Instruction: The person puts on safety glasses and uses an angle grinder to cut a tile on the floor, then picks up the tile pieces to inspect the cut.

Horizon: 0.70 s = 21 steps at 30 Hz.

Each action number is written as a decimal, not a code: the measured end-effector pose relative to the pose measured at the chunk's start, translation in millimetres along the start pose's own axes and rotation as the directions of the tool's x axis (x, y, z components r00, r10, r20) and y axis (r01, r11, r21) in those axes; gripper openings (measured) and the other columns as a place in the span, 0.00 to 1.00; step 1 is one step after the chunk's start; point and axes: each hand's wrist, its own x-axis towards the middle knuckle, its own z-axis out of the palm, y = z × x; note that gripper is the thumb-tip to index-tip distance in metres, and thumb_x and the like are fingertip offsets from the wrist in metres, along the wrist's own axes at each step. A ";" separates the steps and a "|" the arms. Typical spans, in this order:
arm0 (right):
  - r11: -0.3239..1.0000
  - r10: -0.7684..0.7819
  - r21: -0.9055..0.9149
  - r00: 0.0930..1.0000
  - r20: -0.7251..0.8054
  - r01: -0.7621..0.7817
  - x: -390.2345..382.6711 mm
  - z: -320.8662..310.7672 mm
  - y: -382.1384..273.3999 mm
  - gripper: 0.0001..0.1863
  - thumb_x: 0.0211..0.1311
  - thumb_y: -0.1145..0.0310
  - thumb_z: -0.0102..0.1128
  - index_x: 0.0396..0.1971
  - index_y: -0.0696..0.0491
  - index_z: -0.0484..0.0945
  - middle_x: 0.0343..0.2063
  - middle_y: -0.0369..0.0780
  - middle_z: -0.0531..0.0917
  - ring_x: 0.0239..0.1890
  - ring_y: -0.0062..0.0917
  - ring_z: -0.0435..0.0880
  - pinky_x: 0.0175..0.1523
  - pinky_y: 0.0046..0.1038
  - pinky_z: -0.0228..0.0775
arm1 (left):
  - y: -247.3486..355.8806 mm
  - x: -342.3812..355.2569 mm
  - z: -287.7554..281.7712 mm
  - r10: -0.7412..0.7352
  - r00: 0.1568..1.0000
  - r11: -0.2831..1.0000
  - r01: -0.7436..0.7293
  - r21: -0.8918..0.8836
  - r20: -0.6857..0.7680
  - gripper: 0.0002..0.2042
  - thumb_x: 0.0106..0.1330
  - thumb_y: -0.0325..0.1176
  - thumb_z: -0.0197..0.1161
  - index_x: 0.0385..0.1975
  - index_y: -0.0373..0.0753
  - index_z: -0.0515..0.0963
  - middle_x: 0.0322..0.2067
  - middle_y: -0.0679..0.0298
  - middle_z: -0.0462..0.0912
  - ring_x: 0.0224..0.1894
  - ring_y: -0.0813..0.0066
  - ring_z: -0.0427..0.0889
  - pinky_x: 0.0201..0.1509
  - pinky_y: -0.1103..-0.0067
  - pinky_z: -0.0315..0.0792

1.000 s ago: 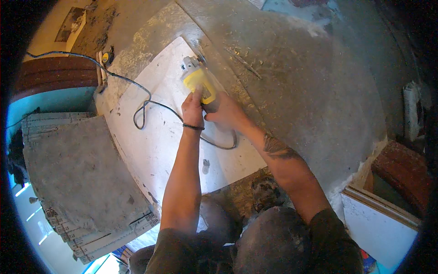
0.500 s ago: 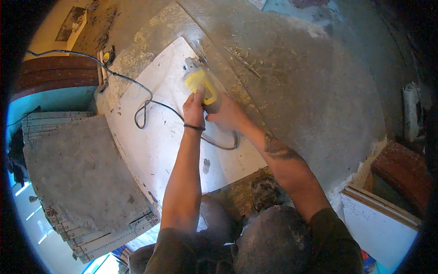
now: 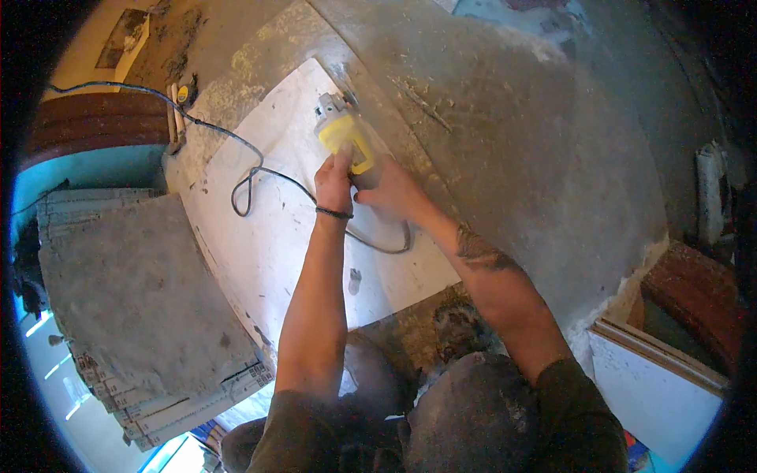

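Both my hands are closed on a corded yellow and grey angle grinder [image 3: 341, 134], whose grey head points away from me toward the far edge of a large white slab [image 3: 260, 236]. My left hand [image 3: 334, 183] grips the near side of the body, thumb along the yellow casing. Wrapped round its rear end is my right hand [image 3: 388, 191], with the fingers partly hidden. Dust hazes the tool's right side, and the disc is hard to make out. A black cord [image 3: 246, 186] loops over the slab and passes under my left wrist.
On the left, a grey dusty sheet [image 3: 142, 292] covers a stack of cardboard boxes [image 3: 189, 406]. A yellow tape measure [image 3: 185, 94] lies beyond it, near curved brown pieces [image 3: 95, 126]. Dusty concrete floor [image 3: 536, 158] spreads to the right. A white-sided panel [image 3: 654, 394] stands at the lower right.
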 end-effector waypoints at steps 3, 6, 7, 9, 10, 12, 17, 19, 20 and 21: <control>0.997 0.069 0.015 0.997 0.043 -0.070 -10.4 -2.4 -33.6 0.38 0.41 0.59 0.78 0.53 0.61 0.75 0.47 0.53 0.85 0.49 0.43 0.86 0.53 0.39 0.78 | -8.1 5.9 -24.3 0.028 0.999 0.999 -0.026 0.037 -0.035 0.24 0.72 0.52 0.63 0.43 0.31 0.84 0.33 0.66 0.84 0.32 0.81 0.78 0.35 0.82 0.70; 0.998 0.056 -0.019 0.994 0.092 -0.055 -12.1 -6.6 -31.4 0.42 0.42 0.58 0.78 0.57 0.63 0.70 0.49 0.57 0.84 0.52 0.51 0.85 0.57 0.42 0.78 | -10.4 3.5 -23.6 0.024 0.999 0.994 -0.019 0.107 -0.044 0.24 0.72 0.52 0.63 0.43 0.31 0.84 0.32 0.67 0.84 0.31 0.81 0.77 0.34 0.81 0.69; 0.999 0.043 -0.026 0.996 0.076 -0.041 -12.8 -7.7 -27.4 0.43 0.42 0.57 0.77 0.57 0.63 0.70 0.49 0.58 0.83 0.52 0.51 0.84 0.57 0.42 0.78 | -9.4 1.2 -18.6 0.022 0.999 0.994 -0.018 0.105 -0.039 0.24 0.72 0.52 0.63 0.43 0.31 0.84 0.32 0.67 0.84 0.31 0.81 0.77 0.34 0.81 0.69; 0.999 0.031 -0.034 0.998 0.059 -0.029 -13.4 -8.1 -20.2 0.44 0.42 0.56 0.77 0.58 0.64 0.70 0.50 0.58 0.83 0.53 0.51 0.84 0.58 0.42 0.78 | -7.8 -3.5 -8.4 0.011 0.999 1.000 -0.010 0.024 -0.038 0.24 0.72 0.52 0.63 0.42 0.31 0.84 0.31 0.68 0.83 0.30 0.82 0.75 0.33 0.82 0.68; 0.998 0.034 -0.055 0.998 0.044 -0.032 -13.6 -6.6 -20.2 0.45 0.41 0.56 0.77 0.58 0.64 0.69 0.51 0.58 0.83 0.53 0.52 0.84 0.58 0.42 0.78 | -6.4 -4.5 -8.3 0.012 0.999 1.000 -0.011 0.025 -0.039 0.24 0.72 0.52 0.63 0.42 0.31 0.84 0.31 0.68 0.83 0.30 0.82 0.75 0.33 0.82 0.68; 0.997 0.037 -0.075 0.999 0.029 -0.035 -13.3 -5.6 -19.0 0.46 0.41 0.55 0.77 0.59 0.64 0.69 0.51 0.59 0.82 0.54 0.52 0.83 0.58 0.42 0.77 | -4.4 -6.0 -7.7 0.002 1.000 1.000 -0.002 -0.003 -0.030 0.24 0.72 0.53 0.64 0.43 0.31 0.84 0.31 0.68 0.83 0.29 0.83 0.75 0.32 0.82 0.67; 0.999 0.040 -0.022 0.999 -0.010 -0.041 -10.5 0.3 -18.1 0.41 0.39 0.60 0.79 0.56 0.61 0.74 0.47 0.53 0.85 0.50 0.42 0.86 0.54 0.38 0.78 | -6.8 -2.0 -13.5 -0.005 1.000 1.000 0.005 0.012 -0.027 0.25 0.72 0.53 0.64 0.44 0.31 0.84 0.32 0.68 0.84 0.29 0.83 0.75 0.32 0.82 0.67; 0.998 0.058 -0.016 0.998 0.007 -0.058 -11.2 -2.1 -19.1 0.41 0.39 0.60 0.79 0.56 0.61 0.75 0.47 0.53 0.85 0.49 0.42 0.86 0.54 0.38 0.78 | -7.2 -2.5 -12.2 -0.001 1.000 1.000 0.002 0.020 -0.025 0.25 0.72 0.53 0.64 0.44 0.31 0.84 0.32 0.68 0.84 0.29 0.83 0.75 0.32 0.82 0.67; 0.997 0.075 -0.009 0.997 0.026 -0.075 -12.1 -3.4 -21.6 0.41 0.39 0.60 0.80 0.56 0.61 0.75 0.47 0.53 0.85 0.49 0.42 0.86 0.54 0.38 0.78 | -7.5 -3.4 -10.8 0.016 0.999 1.000 -0.016 -0.004 -0.028 0.25 0.72 0.53 0.64 0.44 0.31 0.84 0.32 0.68 0.84 0.29 0.83 0.75 0.32 0.82 0.67; 0.997 0.076 -0.009 0.997 0.026 -0.075 -12.2 -3.4 -22.6 0.41 0.39 0.60 0.80 0.56 0.61 0.75 0.47 0.53 0.85 0.49 0.42 0.86 0.54 0.38 0.78 | -7.5 -4.2 -10.1 0.033 0.999 0.999 -0.034 -0.027 -0.032 0.25 0.71 0.53 0.64 0.44 0.31 0.84 0.32 0.68 0.84 0.29 0.83 0.75 0.32 0.82 0.67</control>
